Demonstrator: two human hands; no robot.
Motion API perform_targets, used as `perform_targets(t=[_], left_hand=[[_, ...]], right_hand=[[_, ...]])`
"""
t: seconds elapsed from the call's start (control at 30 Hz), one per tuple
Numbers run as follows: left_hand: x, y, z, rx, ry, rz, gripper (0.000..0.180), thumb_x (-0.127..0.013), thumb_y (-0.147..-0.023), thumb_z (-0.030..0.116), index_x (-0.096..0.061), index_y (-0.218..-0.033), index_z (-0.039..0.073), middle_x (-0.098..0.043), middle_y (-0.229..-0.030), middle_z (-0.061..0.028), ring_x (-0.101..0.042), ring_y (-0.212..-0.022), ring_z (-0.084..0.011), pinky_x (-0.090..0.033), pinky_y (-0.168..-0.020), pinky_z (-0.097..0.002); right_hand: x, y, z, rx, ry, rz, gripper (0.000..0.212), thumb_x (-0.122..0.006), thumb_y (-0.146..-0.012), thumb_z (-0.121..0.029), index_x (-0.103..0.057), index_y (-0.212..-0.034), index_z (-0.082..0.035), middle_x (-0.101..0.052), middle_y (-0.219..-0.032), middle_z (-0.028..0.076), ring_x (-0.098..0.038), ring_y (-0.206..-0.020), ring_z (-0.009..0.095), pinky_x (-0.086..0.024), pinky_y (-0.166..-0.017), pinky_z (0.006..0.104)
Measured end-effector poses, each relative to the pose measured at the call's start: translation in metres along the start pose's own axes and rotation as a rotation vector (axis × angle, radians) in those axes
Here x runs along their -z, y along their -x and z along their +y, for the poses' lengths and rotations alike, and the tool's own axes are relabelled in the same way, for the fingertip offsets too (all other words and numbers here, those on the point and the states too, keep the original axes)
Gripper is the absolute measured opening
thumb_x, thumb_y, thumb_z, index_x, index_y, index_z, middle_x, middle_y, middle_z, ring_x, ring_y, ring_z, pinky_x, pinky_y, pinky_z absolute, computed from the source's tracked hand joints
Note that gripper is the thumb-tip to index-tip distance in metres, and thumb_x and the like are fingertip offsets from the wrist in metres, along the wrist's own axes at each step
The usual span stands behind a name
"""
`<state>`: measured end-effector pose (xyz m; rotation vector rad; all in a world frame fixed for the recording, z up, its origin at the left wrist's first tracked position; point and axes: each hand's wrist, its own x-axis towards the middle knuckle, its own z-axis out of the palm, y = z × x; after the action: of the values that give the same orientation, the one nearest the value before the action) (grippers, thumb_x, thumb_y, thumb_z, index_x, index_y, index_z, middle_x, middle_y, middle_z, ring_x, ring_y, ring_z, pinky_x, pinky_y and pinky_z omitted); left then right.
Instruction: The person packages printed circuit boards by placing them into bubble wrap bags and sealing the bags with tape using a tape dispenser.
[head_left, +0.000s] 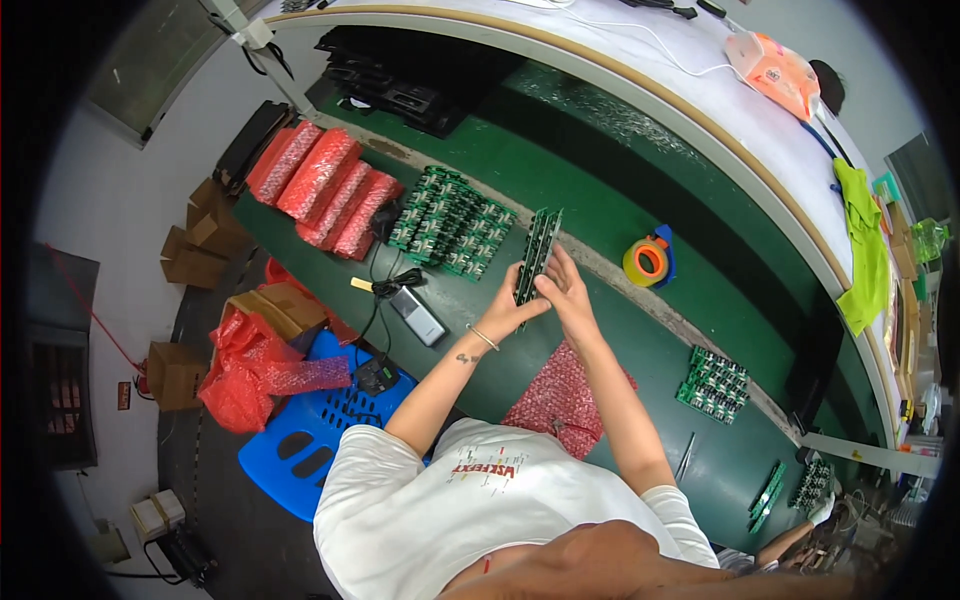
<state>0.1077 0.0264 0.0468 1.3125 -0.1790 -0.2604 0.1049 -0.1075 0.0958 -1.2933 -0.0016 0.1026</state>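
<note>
Between my two hands, over the green workbench [470, 345], a small stack of green circuit boards [540, 250] stands on edge. My left hand [508, 303] grips its lower left side, fingers wrapped round it. On the right side my right hand [568, 295] presses against the boards, thumb near their lower part. Just below, a sheet of pink bubble wrap [560, 400] lies on the bench edge in front of me. Left of my hands, more green circuit boards [450, 225] are piled in rows.
Red bubble-wrapped bundles [335, 190] lie at the far left, near a silver box-shaped device [417, 315] with a black cable. A tape roll in a blue dispenser [648, 262] and another board stack [713, 385] lie to the right. A blue chair [290, 460] stands left; a co-worker's gloved hand [822, 510] shows lower right.
</note>
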Motion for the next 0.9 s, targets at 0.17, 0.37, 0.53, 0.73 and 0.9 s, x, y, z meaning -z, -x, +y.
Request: perform_targets(t=[0.17,0.37,0.53,0.73,0.9], left_hand=[[-0.019,0.009,-0.014,-0.071,-0.142,-0.053,0.072,-0.072,-0.081,0.013,-0.030,-0.139,0.004,-0.051,-0.127,-0.0144,-0.056,-0.104,-0.0202,-0.045,-0.091,-0.0317],[-0.017,0.019,-0.035,-0.031,-0.437,-0.096,0.054,-0.070,-0.084,0.019,-0.048,-0.130,0.003,-0.055,-0.123,-0.0118,-0.056,-0.104,-0.0190,-0.045,-0.090,-0.0293],[0.053,-0.052,-0.001,0.350,-0.823,0.147,0.046,-0.065,-0.085,0.036,-0.064,-0.108,-0.004,-0.061,-0.115,-0.0149,-0.059,-0.098,-0.0311,-0.046,-0.089,-0.0341],[0.095,-0.061,-0.095,-0.103,-1.719,0.443,0.072,-0.075,-0.071,0.041,-0.047,-0.128,0.007,-0.044,-0.134,-0.0163,-0.047,-0.112,-0.0336,-0.042,-0.091,-0.0412],[0.062,-0.046,-0.082,0.058,-1.473,0.270,0.073,-0.079,-0.067,0.039,-0.047,-0.126,0.010,-0.044,-0.132,-0.0129,-0.046,-0.112,-0.0319,-0.041,-0.091,-0.0447]], right_hand=[[0.013,-0.001,0.004,-0.090,-0.064,-0.026,0.059,-0.067,-0.086,-0.014,-0.040,-0.136,-0.001,-0.055,-0.121,0.018,-0.055,-0.106,0.021,-0.046,-0.091,0.0322],[0.027,0.000,0.030,-0.286,-0.240,0.124,0.054,-0.067,-0.085,-0.013,-0.043,-0.132,-0.003,-0.060,-0.098,0.010,-0.060,-0.085,0.016,-0.050,-0.081,0.0290],[0.045,-0.003,0.050,-0.309,-0.418,0.312,0.048,-0.064,-0.087,-0.014,-0.045,-0.130,-0.004,-0.057,-0.085,0.006,-0.060,-0.076,0.016,-0.053,-0.076,0.0322],[0.048,0.002,0.042,-0.333,-0.429,0.252,0.054,-0.067,-0.086,-0.013,-0.043,-0.133,-0.004,-0.056,-0.086,0.006,-0.058,-0.075,0.014,-0.053,-0.070,0.0294],[0.052,0.010,0.040,-0.343,-0.419,0.294,0.053,-0.066,-0.086,-0.013,-0.043,-0.132,-0.004,-0.056,-0.086,0.006,-0.057,-0.074,0.014,-0.053,-0.070,0.0308]])
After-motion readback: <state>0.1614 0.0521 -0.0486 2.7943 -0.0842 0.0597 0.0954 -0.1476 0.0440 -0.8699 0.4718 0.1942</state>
